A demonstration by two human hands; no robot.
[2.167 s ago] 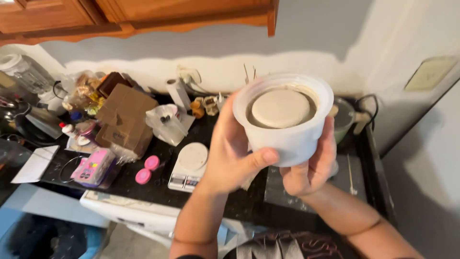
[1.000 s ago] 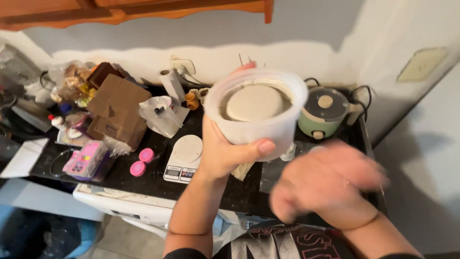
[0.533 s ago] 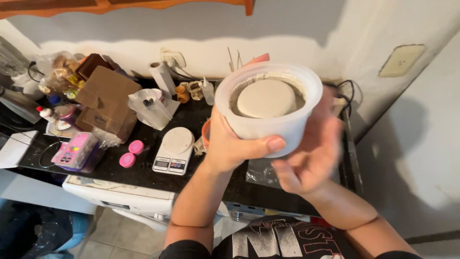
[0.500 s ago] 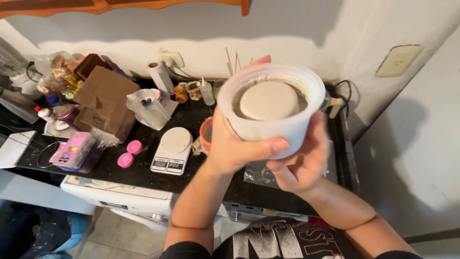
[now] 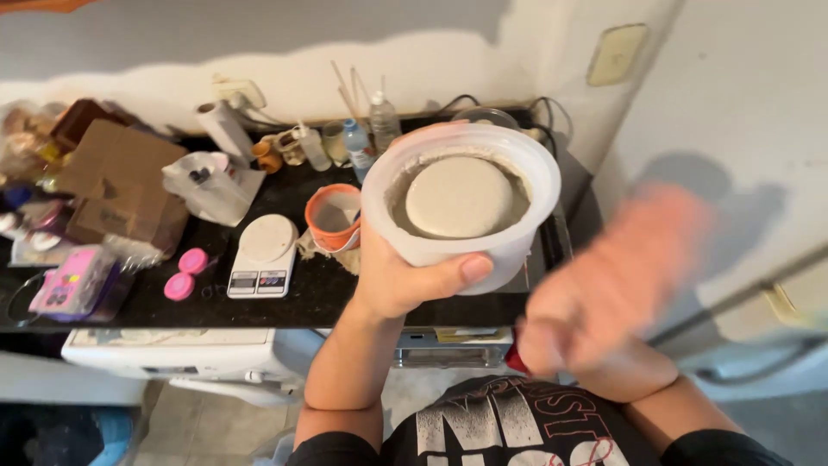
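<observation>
The left hand [image 5: 405, 280] grips a white plastic tub [image 5: 460, 207] from below and behind, thumb pressed across its front wall, and holds it up in the air above the front edge of the black counter [image 5: 310, 293]. The tub sits roughly level with its open mouth facing the camera. Inside lies a pale, round, domed disc [image 5: 459, 196] ringed by grey, wet-looking material that also smears the inner wall. The right hand [image 5: 608, 289] is off the tub, to its right and lower, so blurred that I cannot tell whether its fingers are curled or spread; it holds nothing that can be made out.

On the counter just left of the tub stands an orange cup [image 5: 332, 217] with a white inside. Further left is a white kitchen scale [image 5: 261, 256], then two pink round lids [image 5: 186, 274] lying side by side. A cardboard box [image 5: 116, 185] sits at the left rear, and small clear bottles [image 5: 358, 142] stand along the wall behind the cup.
</observation>
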